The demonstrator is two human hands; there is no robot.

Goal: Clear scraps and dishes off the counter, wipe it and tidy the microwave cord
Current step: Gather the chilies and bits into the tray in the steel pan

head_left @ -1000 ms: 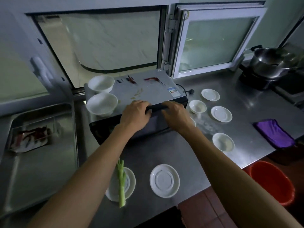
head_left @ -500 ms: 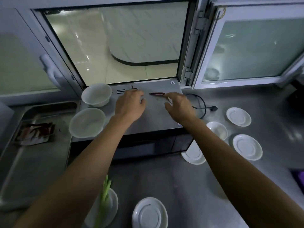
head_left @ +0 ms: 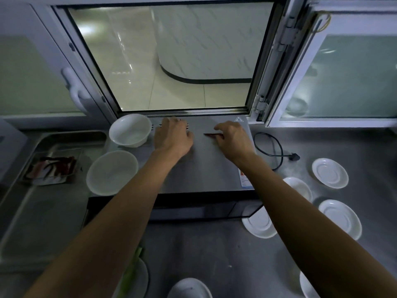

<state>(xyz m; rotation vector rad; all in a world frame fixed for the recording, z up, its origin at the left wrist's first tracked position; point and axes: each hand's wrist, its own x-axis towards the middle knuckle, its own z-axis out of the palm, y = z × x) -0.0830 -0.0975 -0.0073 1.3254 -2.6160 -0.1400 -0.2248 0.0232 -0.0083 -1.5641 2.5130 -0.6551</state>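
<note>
Head view looks down on a steel counter (head_left: pixel 214 254) with a microwave (head_left: pixel 204 168) pushed against an open window (head_left: pixel 171 57). Two white bowls stand on the left side of the microwave's top: the far bowl (head_left: pixel 130 130) by the window sill and the near bowl (head_left: pixel 112 172) at the front left corner. A red chili scrap (head_left: pixel 209 135) lies on the top towards the back right. The black microwave cord (head_left: pixel 272 147) loops on the counter just right of the microwave, its plug (head_left: pixel 294 157) lying loose beyond the loop. White saucers (head_left: pixel 329 173) are scattered over the counter to the right and along the near edge; one near-left saucer carries a green scallion stalk (head_left: pixel 131 274). On the left a steel tray (head_left: pixel 38 211) holds a clear packet of red chilies (head_left: pixel 51 169).

Both forearms reach forward over the microwave. The left hand (head_left: pixel 173 137) rests palm down on the back of the top, just right of the far bowl, fingers spread flat and gripping nothing. The right hand (head_left: pixel 233 137) is knuckles up with curled fingers, its fingertips at the end of the chili scrap; whether it has pinched the scrap I cannot tell.
</note>
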